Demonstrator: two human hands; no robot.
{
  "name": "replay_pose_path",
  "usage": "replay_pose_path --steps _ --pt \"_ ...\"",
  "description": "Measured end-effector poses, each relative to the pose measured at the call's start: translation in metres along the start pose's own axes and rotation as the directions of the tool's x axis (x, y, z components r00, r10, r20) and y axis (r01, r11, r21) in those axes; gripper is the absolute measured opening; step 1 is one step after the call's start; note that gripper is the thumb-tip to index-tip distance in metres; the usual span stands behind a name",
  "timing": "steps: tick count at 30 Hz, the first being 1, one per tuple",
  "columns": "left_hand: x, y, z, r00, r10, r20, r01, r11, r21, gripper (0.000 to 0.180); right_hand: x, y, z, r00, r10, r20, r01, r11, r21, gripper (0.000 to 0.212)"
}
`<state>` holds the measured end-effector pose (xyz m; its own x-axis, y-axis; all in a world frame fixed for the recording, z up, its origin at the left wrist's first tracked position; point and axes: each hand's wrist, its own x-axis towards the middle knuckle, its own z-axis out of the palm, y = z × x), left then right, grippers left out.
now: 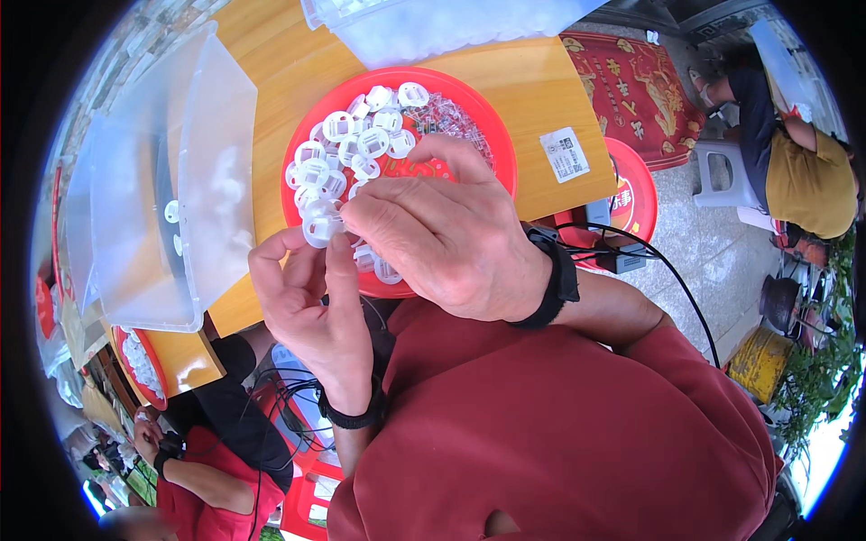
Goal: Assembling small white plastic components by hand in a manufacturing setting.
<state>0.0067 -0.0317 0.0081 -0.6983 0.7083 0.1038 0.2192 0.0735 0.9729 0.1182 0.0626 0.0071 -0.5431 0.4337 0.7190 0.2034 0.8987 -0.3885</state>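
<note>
My left hand [317,307] pinches a white round plastic piece [320,222] between thumb and forefinger, over the near left part of a red round tray [502,144]. Against the right side of that piece press the closed fingertips of my right hand [451,239]; whether they hold a smaller part is hidden. Many similar white round pieces [338,126] with slotted middles lie heaped in the tray's left half. Small clear plastic bits [460,124] are spread along its far right, partly behind my right hand.
A wooden table [532,99] carries the tray, a translucent bin [216,171] at left and another bin [451,36] at the back. A black cable [681,284] runs beside my right arm. One person sits lower left, another at right.
</note>
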Motion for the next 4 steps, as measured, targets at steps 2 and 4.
replay_pose_path --steps 2,4 --pt "-0.0009 -0.002 0.0005 1.0 0.022 -0.013 -0.021 0.999 0.03 0.026 0.0002 -0.0001 -0.0001 1.0 -0.006 0.015 0.006 1.0 -0.001 0.023" --pt "-0.0019 -0.0019 0.0006 0.997 0.076 -0.011 -0.075 0.993 0.091 0.029 0.0005 -0.0008 -0.0003 0.999 0.005 0.039 -0.005 1.0 0.015 0.024"
